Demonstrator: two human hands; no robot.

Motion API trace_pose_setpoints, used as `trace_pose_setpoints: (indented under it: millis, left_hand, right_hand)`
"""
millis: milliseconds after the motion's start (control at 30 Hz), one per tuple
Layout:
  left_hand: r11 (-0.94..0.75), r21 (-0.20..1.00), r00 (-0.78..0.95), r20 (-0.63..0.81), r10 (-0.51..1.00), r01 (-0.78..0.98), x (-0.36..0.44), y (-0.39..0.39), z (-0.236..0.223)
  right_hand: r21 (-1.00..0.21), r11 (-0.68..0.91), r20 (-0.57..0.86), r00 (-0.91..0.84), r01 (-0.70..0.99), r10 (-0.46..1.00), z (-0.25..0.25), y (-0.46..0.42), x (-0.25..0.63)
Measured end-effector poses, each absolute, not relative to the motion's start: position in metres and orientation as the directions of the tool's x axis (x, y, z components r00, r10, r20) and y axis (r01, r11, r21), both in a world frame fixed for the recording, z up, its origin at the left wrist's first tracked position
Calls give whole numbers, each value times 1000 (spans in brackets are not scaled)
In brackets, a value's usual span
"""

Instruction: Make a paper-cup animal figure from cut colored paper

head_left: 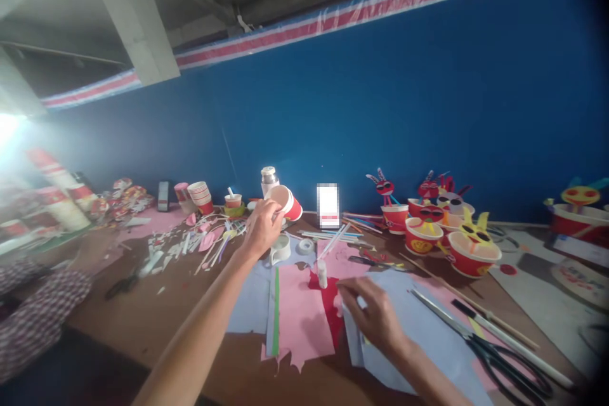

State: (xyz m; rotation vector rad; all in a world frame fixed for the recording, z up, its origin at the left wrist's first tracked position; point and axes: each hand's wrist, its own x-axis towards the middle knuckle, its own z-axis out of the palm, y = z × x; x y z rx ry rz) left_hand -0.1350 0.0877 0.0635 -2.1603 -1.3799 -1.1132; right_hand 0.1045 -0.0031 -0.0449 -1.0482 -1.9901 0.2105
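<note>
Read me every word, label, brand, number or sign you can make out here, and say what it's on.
None can be read.
Paper cup in the left hand: no legible text.
Front red cup with yellow emblem: too blurred.
Round pale object at far right: red marks, too blurred.
Upright bright panel: pixelated, unreadable.

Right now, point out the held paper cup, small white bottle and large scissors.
Paper cup (294, 209): head view, red outer wall.
Small white bottle (322, 275): head view, mid-body.
Large scissors (468, 334): head view, where blades meet handles.
</note>
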Motion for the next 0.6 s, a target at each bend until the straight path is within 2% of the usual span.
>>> trace_pose_setpoints:
  millis: [100,267,500,600]
  left_hand:
    - [-547,154,230,790,569,823,-129,70,64]
    - [-634,247,208,806,554,733,-109,52,57]
    - [-683,344,186,796,576,644,-99,41,48]
    - [-666,426,10,838,545,613,-112,44,45]
  right_hand:
    - [-491,605,641,-211,627,738,-1,9,109]
    - [-273,614,655,-324,741,682,51,45,88]
    - [-297,655,654,-352,695,670,46,74,49]
    - [-305,650,631,-363,696,686,38,80,46]
